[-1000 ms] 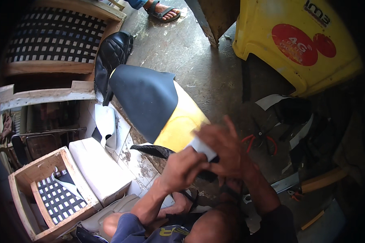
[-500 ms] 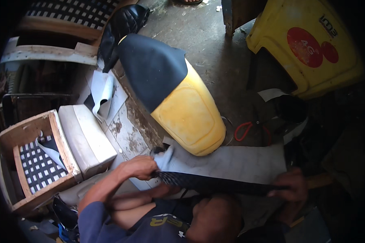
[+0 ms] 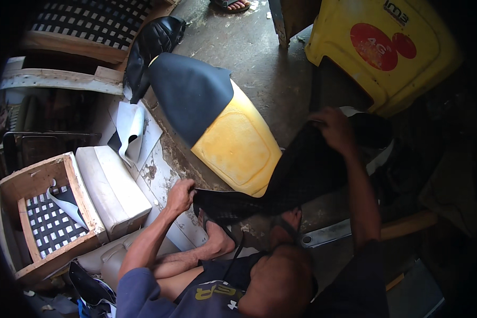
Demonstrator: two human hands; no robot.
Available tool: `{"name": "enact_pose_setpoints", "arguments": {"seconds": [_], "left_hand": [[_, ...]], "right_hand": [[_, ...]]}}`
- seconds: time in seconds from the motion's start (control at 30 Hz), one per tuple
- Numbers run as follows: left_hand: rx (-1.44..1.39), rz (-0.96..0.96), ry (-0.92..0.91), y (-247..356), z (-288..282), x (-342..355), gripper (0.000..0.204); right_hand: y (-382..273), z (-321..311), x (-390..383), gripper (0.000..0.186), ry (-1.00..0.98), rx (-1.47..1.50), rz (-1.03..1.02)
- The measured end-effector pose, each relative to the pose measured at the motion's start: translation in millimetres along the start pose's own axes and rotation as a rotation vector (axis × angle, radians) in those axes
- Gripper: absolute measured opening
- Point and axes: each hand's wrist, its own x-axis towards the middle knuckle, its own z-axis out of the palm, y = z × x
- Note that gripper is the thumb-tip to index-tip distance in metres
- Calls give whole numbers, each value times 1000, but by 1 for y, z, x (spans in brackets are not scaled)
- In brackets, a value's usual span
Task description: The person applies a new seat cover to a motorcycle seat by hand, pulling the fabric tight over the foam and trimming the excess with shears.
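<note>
- Left hand [image 3: 181,196]: fingers pinched closed on a corner of the black sheet [image 3: 305,167].
- Right hand [image 3: 331,127]: fingers curled shut on the same sheet's far edge, farther from the body.
- Sheet hangs between both hands, above the feet, its edge sagging just beside the near end of the yellow foam seat [image 3: 244,151].
- Foam seat lies on the ground, tapered end away from the person; a dark cover [image 3: 191,98] drapes over that far half, near half bare.
- Floor [image 3: 249,69]: grey, worn, scuffed, brighter toward the top. White tiles [image 3: 156,193] run along the left, chipped and dirty.
- On the tiles: curled white scrap [image 3: 130,127], then a white cushion [image 3: 114,185] touching an open wooden frame [image 3: 78,183] with black webbing [image 3: 53,220].
- Upper left: black padded cover [image 3: 156,40] beside a larger webbed wooden frame [image 3: 74,45].
- Upper right: yellow plastic stool [image 3: 339,53] with red round stickers.
- Lower right: metal bar [image 3: 328,233]. Right side is dark; probably more black scraps there, can't tell for sure.
</note>
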Motion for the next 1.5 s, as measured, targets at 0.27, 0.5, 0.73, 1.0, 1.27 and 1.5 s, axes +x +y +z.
{"name": "enact_pose_setpoints", "arguments": {"seconds": [0.27,0.5,0.73,1.0,1.27,1.5], "left_hand": [[-108,-153,232,-3,26,27,9],[-189,19,-834,-45,-38,-47,13],[-578,-230,-1211,-24,-129,-76,15],[-468,-204,-488,-119,-129,-42,17],[-458,-166,612,-14,7,47,55],[-784,-122,719,51,62,91,90]], "right_hand": [[-38,57,58,24,-50,29,-114],[-24,-57,-13,22,-281,242,-44],[-63,-161,-38,18,-310,523,109],[-92,-74,126,41,-25,225,15],[-162,38,72,48,208,77,-197],[-160,94,-46,68,-106,-29,72]]}}
